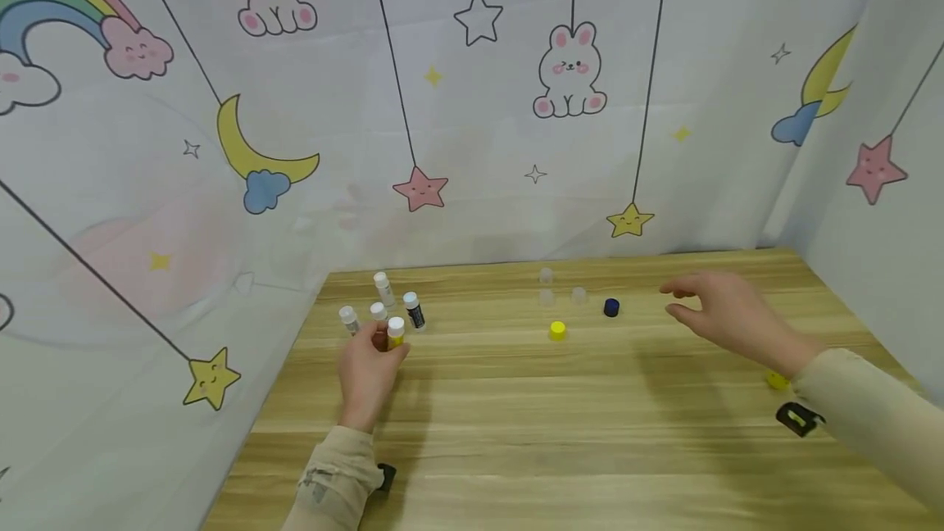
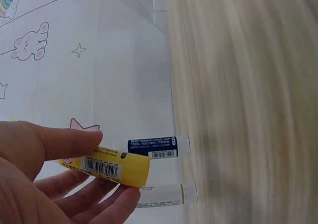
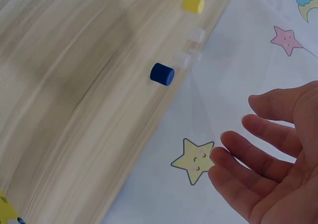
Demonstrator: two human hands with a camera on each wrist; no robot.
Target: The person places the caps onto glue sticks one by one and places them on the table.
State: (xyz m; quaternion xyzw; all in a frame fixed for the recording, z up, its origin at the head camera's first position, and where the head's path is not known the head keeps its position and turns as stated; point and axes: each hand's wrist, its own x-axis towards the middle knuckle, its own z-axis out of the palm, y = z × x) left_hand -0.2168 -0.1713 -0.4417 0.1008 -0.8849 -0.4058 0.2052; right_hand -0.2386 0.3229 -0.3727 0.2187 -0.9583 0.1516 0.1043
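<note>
My left hand (image 1: 366,371) grips a yellow glue stick (image 2: 117,167) between thumb and fingers. It has a barcode on its label and a white top. Close behind it stands a navy-labelled glue stick (image 1: 415,312). Several white glue sticks (image 1: 383,289) stand around it at the back left, partly covered by the hand. My right hand (image 1: 726,314) hovers over the right side of the table, fingers loosely bent and holding nothing. Nearest to it is a navy cap (image 1: 611,308), to the left of its fingertips.
A yellow cap (image 1: 557,331) and several clear caps (image 1: 546,297) sit at the back middle of the wooden table (image 1: 501,433). Beside the right sleeve lies a yellow object (image 1: 778,380), partly hidden. A patterned curtain (image 1: 487,121) hangs behind the table.
</note>
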